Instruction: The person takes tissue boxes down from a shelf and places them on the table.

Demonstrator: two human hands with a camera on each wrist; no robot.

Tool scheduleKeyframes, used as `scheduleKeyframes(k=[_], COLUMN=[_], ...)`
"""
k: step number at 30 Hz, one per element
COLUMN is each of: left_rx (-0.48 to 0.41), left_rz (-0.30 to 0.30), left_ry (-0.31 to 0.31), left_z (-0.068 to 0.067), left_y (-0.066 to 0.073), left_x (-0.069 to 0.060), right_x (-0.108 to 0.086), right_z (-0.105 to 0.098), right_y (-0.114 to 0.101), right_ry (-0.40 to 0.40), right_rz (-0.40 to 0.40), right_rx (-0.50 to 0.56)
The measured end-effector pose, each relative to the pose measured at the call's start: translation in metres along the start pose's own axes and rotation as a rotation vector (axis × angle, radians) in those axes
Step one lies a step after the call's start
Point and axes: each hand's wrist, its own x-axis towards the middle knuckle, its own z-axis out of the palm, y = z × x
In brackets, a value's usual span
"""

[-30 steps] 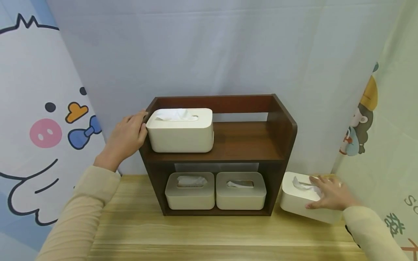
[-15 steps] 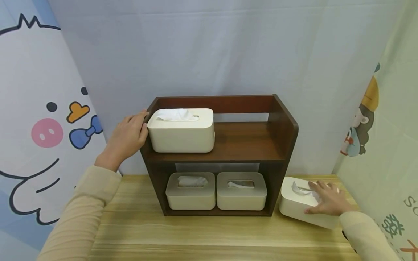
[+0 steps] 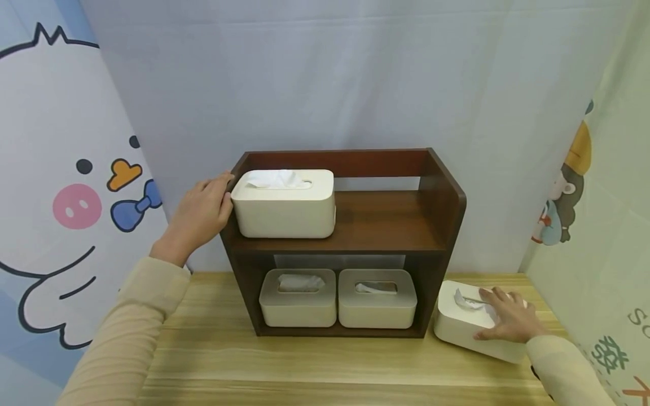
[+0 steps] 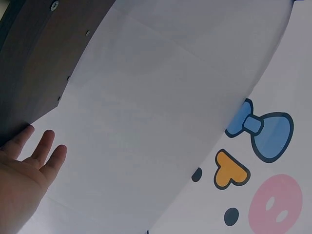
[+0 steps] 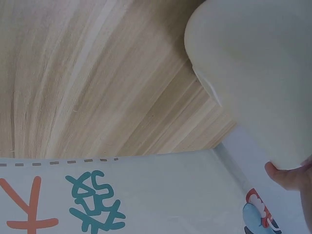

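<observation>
A dark brown two-tier shelf (image 3: 388, 220) stands upright on the wooden table. My left hand (image 3: 200, 211) rests against its left side panel (image 4: 53, 58), fingers fairly straight near the upper edge. Just right of that hand, a cream tissue box (image 3: 284, 217) occupies the left of the upper tier. My right hand (image 3: 513, 316) grips another cream tissue box (image 3: 464, 321) from above, thumb on the near side, to the right of the shelf. That box sits askew, with white tissue poking from its slot. In the right wrist view, only a bit of the hand (image 5: 290, 178) shows beside the box.
Two more cream tissue boxes, left (image 3: 298, 311) and right (image 3: 377, 312), stand side by side in the lower tier. A pale curtain (image 3: 330, 73) hangs behind the shelf. Printed cloths flank the light wooden table (image 3: 304, 366) on both sides.
My right hand and its tissue box have shifted slightly down and toward me in the head view. The left hand stays at the shelf's side panel.
</observation>
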Motion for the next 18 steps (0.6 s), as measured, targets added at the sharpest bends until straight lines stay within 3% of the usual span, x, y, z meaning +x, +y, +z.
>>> scheduleKeyframes(k=[10,18], left_rx=[0.009,0.004], left_rz=[0.003,0.007], left_ry=[-0.001,-0.003], left_z=[0.000,0.000], left_y=[0.001,0.000], left_x=[-0.001,0.000], right_x=[0.007,0.014], right_z=[0.008,0.001], right_y=[0.007,0.001], right_ry=[-0.035,-0.073], right_rz=[-0.019,-0.007], right_rx=[0.016,0.007])
